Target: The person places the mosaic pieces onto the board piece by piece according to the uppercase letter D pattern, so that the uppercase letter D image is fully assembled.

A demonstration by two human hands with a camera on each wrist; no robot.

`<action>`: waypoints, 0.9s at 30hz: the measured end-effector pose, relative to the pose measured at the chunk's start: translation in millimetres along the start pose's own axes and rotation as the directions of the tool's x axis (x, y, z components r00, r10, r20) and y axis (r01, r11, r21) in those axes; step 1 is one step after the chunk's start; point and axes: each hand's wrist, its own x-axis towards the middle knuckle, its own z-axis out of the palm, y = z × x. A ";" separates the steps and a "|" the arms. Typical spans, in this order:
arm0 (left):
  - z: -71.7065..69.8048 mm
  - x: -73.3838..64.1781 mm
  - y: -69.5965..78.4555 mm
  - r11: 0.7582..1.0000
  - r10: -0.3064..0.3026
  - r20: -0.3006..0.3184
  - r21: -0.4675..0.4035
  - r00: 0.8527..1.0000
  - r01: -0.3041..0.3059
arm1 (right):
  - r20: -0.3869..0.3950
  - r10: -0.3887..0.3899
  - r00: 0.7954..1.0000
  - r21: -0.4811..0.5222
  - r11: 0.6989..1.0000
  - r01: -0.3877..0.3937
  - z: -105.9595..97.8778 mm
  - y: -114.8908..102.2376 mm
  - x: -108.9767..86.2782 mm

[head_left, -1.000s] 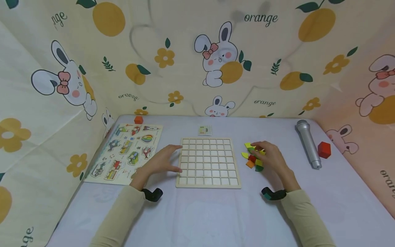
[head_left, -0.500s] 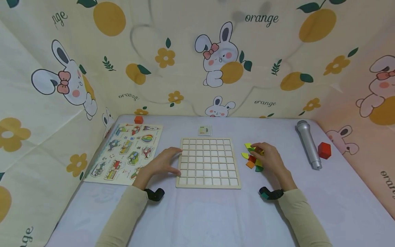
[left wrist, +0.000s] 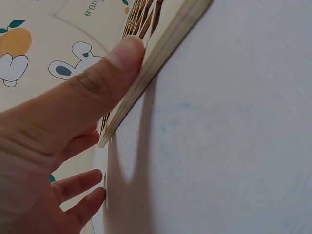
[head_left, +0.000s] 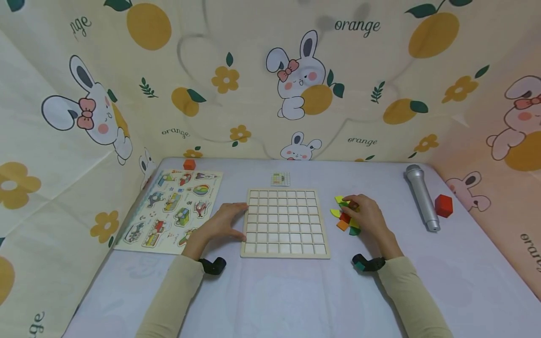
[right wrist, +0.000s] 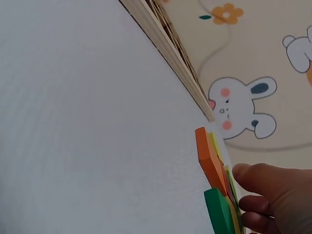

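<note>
A square wooden grid board point(head_left: 286, 223) with white cells lies mid-table. At its left edge is my left hand point(head_left: 217, 225), thumb and fingers spread apart along the frame. The left wrist view has the thumb point(left wrist: 105, 70) overlapping the board's wooden rim point(left wrist: 156, 66). To the right of the board, my right hand point(head_left: 369, 216) reaches over a small pile of coloured blocks, thumb and forefinger apart among them. An orange block point(head_left: 343, 225), a green block point(head_left: 354, 231) and yellow ones show; the hand covers part of the pile. In the right wrist view the thumb point(right wrist: 261, 178) is beside the blocks.
A picture puzzle board point(head_left: 173, 211) lies at the left, an orange cube point(head_left: 189, 165) behind it. A small patterned card point(head_left: 281, 179) is beyond the grid board. At the right lie a silver microphone point(head_left: 423, 197) and a red block point(head_left: 444, 206). Patterned cloth walls surround the table.
The right hand has shifted slightly over the pile and its wrist has moved a little left. The left hand has slid slightly downward along the board's left edge. The blocks look the same.
</note>
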 end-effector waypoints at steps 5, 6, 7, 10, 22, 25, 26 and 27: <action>0.1 -3.0 -0.2 0.999 -0.032 0.020 -0.001 0.999 0.032 | -0.005 0.009 1.000 -0.012 1.000 -0.009 3.3 0.6 2.0; -0.1 -3.4 0.0 1.000 -0.031 0.022 0.000 0.999 0.031 | -0.007 0.009 1.000 -0.017 1.000 -0.010 3.9 0.8 2.1; -0.3 -3.7 0.3 1.000 -0.031 0.025 -0.001 0.999 0.031 | -0.008 0.007 1.000 -0.019 1.000 -0.007 4.3 0.9 2.1; -0.6 -4.2 1.0 0.999 -0.032 0.032 -0.006 0.999 0.032 | -0.010 0.003 1.000 -0.025 1.000 -0.003 5.4 1.4 2.3; -0.4 -2.4 -1.5 1.000 -0.010 0.043 -0.015 0.999 0.010 | -0.003 0.020 1.000 -0.043 0.999 -0.021 3.1 1.2 1.3; -0.6 -3.4 -2.8 1.000 -0.004 0.041 -0.022 0.999 0.005 | -0.017 0.018 1.000 -0.061 0.998 -0.019 2.4 2.1 -0.1; -0.4 -3.7 -3.1 1.000 -0.007 0.041 -0.027 0.999 0.008 | -0.020 0.021 1.000 -0.065 0.998 -0.022 2.1 2.3 -0.4; -0.2 -4.0 -3.4 1.000 -0.009 0.042 -0.030 0.999 0.010 | -0.021 0.022 1.000 -0.065 0.998 -0.024 1.9 2.3 -0.7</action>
